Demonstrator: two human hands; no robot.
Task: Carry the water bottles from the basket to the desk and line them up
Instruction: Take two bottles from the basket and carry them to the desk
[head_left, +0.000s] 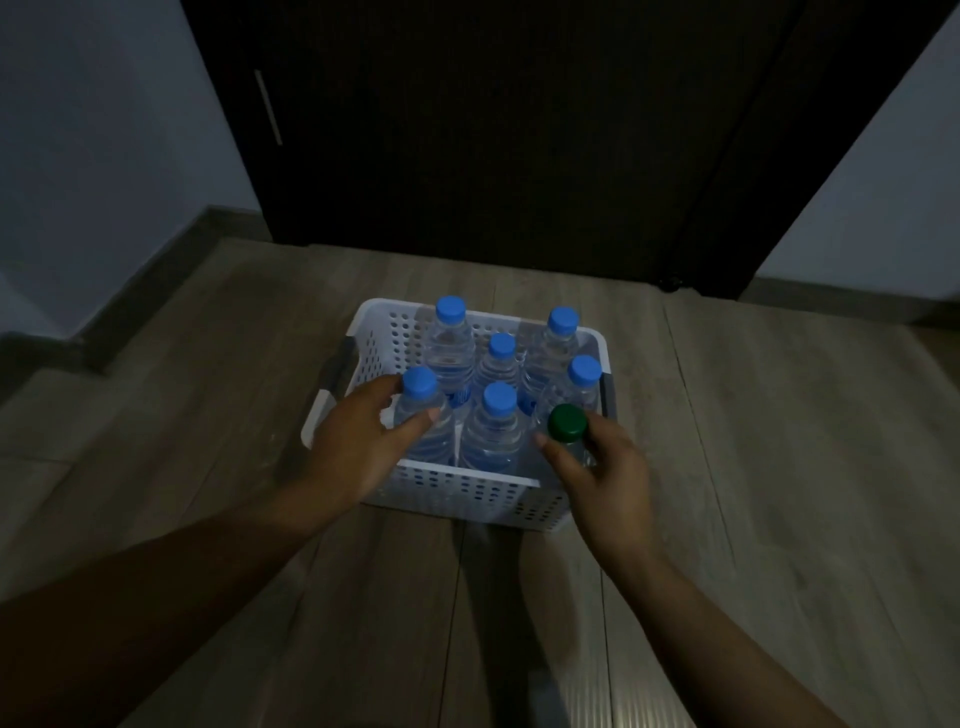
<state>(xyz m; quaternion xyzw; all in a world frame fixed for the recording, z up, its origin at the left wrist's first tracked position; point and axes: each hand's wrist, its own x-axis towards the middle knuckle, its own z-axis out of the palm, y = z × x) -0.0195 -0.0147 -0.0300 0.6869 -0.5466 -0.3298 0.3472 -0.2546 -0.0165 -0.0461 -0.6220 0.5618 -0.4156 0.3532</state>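
A white perforated basket (457, 486) stands on the wooden floor with several clear water bottles upright in it. Most have blue caps; one at the front right has a green cap (568, 423). My left hand (358, 441) curls round the neck of the front-left blue-capped bottle (420, 410), thumb on its near side. My right hand (597, 467) grips the green-capped bottle just under its cap. Both bottles still sit inside the basket. No desk is in view.
A dark door (493, 130) rises right behind the basket, with pale walls (93, 130) and skirting on both sides. Wooden floor (753, 467) lies around the basket. The room is dim.
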